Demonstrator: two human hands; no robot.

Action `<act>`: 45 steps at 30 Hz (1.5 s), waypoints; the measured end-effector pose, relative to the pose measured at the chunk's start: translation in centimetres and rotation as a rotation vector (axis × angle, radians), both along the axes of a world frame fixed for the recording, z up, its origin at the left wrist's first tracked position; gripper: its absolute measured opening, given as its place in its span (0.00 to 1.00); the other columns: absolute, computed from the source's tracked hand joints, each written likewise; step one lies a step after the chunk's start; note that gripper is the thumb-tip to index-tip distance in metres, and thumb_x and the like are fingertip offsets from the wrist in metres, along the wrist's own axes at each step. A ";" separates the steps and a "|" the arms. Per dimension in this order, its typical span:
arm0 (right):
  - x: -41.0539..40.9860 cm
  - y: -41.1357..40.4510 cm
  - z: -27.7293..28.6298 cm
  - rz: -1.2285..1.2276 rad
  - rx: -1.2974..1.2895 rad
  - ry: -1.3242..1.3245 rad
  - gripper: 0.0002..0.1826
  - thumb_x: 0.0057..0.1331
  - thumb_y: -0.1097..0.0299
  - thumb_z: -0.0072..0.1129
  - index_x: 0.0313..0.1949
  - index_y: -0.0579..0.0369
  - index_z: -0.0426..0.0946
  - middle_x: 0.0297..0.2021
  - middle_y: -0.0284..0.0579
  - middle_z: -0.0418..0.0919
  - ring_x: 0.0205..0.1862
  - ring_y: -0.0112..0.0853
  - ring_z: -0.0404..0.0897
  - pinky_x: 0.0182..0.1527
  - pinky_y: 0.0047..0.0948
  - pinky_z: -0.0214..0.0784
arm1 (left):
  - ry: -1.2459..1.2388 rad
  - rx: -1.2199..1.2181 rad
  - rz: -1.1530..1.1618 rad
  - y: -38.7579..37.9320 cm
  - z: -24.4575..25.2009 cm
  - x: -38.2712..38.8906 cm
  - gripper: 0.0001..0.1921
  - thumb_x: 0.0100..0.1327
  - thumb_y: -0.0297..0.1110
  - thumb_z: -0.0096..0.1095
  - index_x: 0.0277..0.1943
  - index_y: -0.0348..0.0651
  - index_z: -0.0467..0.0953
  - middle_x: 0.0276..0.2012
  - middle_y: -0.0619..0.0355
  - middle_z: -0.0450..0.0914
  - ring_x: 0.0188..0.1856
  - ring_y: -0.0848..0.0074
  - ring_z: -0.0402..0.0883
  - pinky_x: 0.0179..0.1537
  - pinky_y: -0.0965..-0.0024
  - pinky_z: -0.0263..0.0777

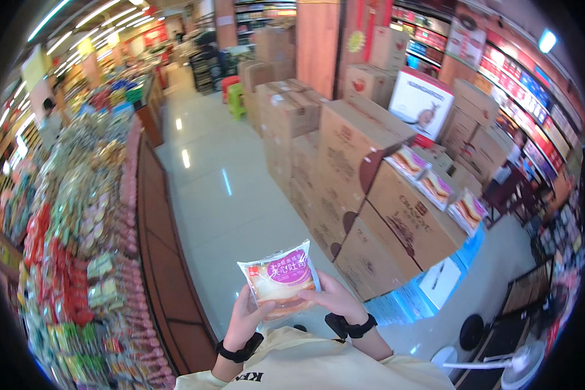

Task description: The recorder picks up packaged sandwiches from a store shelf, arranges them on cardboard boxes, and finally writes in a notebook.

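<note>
Between my two hands is a sealed plastic packet of sandwich bread [282, 282], clear with a purple printed patch and writing. My left hand [246, 312] grips its lower left side, the thumb lying on the front. On the right side my right hand [339, 298] holds it the same way, thumb across the front. The packet is held before my body above the tiled floor, its printed face turned up to me. Most of my fingers are hidden behind it. Both wrists wear black straps.
At right, stacked cardboard cartons [343, 151] carry three boxes with bread pictures [436, 187] on top. A long counter [161, 243] heaped with packaged snacks [73, 248] runs along my left. A tiled aisle [200, 161] leads ahead, past a green stool [236, 100]. A white fan [519, 363] stands lower right.
</note>
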State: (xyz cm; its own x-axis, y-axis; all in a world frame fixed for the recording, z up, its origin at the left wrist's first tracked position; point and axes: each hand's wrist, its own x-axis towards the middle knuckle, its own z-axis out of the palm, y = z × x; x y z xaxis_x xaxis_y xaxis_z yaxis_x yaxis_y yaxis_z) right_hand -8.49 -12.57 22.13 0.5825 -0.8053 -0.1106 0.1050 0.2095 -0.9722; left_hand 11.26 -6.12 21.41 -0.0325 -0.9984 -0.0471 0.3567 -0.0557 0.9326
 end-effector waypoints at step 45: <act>-27.8 -12.7 3.4 -1.164 -0.334 0.068 0.44 0.53 0.86 0.48 0.67 0.58 0.38 0.65 0.50 0.47 0.68 0.35 0.46 0.65 0.31 0.40 | -0.106 -0.224 -0.790 -33.7 3.4 -34.4 0.29 0.58 0.22 0.57 0.62 0.34 0.56 0.55 0.51 0.67 0.55 0.74 0.67 0.57 0.71 0.59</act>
